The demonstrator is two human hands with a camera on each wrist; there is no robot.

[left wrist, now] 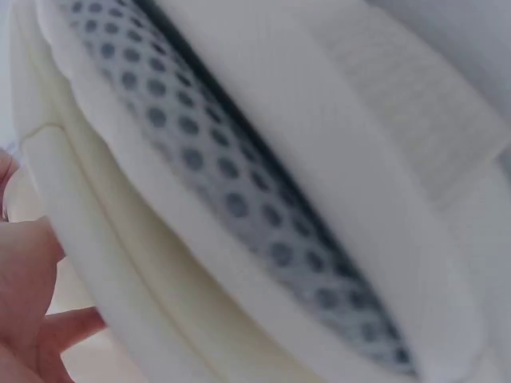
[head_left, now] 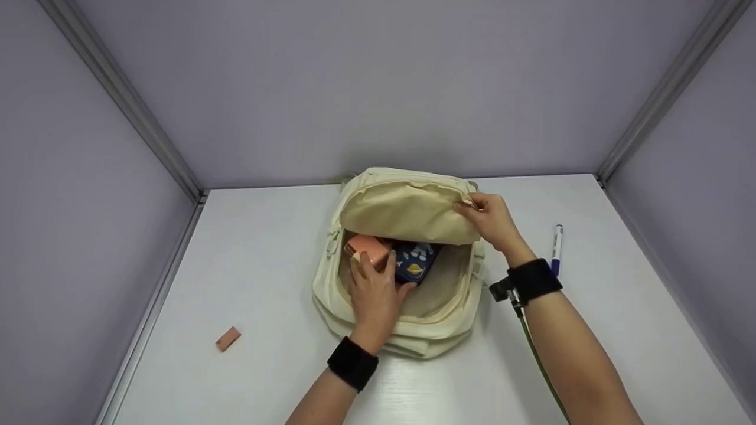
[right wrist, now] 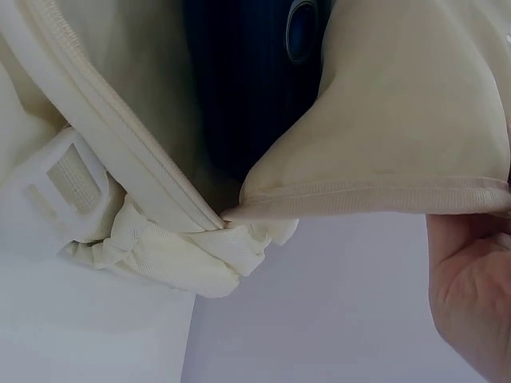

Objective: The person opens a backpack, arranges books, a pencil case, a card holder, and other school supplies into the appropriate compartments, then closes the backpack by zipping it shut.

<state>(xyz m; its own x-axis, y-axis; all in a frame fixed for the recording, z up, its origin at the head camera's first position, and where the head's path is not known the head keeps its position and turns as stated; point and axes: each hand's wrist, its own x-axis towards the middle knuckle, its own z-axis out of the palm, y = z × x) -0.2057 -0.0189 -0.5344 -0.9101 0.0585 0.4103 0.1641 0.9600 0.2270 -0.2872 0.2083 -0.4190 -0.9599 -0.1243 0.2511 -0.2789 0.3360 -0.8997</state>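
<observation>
Left fingers extended, right fingers pinching, both arms stretched forward.

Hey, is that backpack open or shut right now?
The backpack is open: the right hand holds up its flap, and an orange box and blue case show inside.

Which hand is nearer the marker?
Right. The right hand holds the flap, left of the marker; the left hand reaches into the backpack, farther left.

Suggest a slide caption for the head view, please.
Right hand holds up the flap of a cream backpack; left hand touches an orange object inside.
</observation>
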